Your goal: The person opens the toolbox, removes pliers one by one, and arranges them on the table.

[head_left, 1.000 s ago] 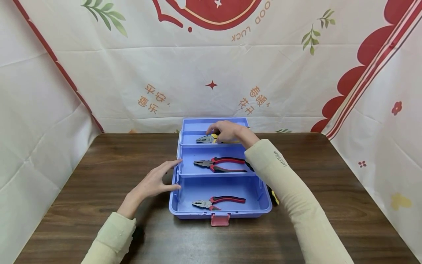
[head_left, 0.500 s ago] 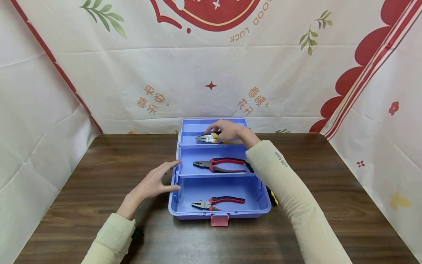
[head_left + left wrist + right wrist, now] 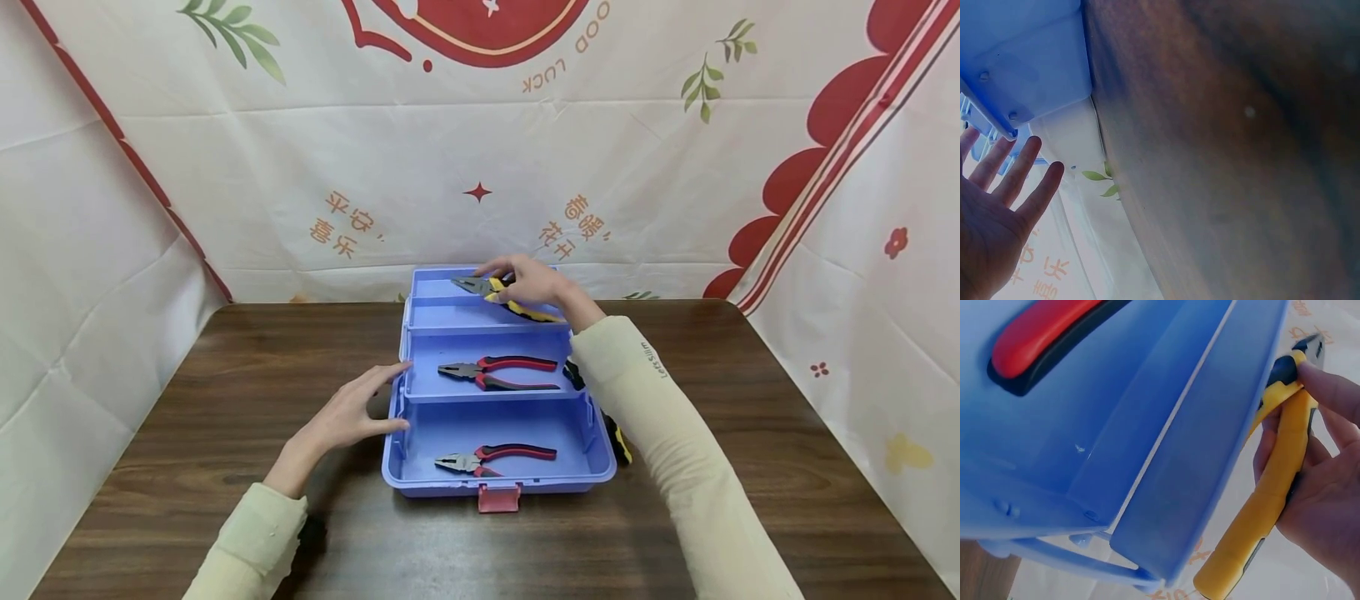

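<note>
My right hand [image 3: 531, 282] grips yellow-and-black handled pliers [image 3: 474, 286] by the handles near the pivot, over the back tray of a blue toolbox [image 3: 495, 482]. In the right wrist view the pliers' yellow handle [image 3: 1266, 494] slants beside the tray wall, with the thumb across the upper part. My left hand [image 3: 348, 414] stays spread at the toolbox's left side, fingertips right at its edge; the left wrist view shows its fingers [image 3: 1038, 194] straight. Red-and-black pliers [image 3: 468, 372] lie in the middle tray, and another red-and-black pair [image 3: 461, 463] lies in the bottom compartment.
A pink latch [image 3: 498, 499] hangs at the toolbox's front. Against its right side sits a black-and-yellow item [image 3: 618, 442], partly hidden by the sleeve. The wooden table [image 3: 225, 417] meets a printed white cloth [image 3: 480, 150] at the back.
The yellow-handled pliers have risen out of the back tray in my right hand, moving up and back with their tips now higher. My left hand has stayed in place.
</note>
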Available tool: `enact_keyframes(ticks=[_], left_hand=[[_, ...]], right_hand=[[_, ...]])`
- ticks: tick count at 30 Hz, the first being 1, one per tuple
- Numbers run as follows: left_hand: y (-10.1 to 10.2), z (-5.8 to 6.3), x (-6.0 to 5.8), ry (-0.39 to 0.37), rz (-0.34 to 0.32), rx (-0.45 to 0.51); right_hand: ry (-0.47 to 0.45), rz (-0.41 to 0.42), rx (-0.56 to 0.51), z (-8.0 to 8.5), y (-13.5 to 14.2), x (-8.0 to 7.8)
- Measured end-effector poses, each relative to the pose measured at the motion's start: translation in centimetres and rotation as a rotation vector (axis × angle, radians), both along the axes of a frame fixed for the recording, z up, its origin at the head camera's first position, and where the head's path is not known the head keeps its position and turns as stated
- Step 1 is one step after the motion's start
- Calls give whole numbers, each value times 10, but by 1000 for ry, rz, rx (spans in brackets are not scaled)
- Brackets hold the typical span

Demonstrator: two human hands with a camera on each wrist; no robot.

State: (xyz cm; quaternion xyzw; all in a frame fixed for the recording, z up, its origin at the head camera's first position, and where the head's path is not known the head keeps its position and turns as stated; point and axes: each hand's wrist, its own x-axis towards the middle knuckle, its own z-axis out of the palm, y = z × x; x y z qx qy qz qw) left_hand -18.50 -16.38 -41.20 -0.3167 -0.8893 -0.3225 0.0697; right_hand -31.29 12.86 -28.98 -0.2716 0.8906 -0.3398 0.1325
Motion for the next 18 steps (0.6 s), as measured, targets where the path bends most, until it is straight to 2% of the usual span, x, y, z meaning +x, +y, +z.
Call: enact_keyframes(ticks=[9,18], left_hand=[[0,2,1,-60,13,-24],[0,2,1,-37,10,-20]], right_hand=[[8,-139,-219,4,6,0],[14,-309,-329,5,13,2]])
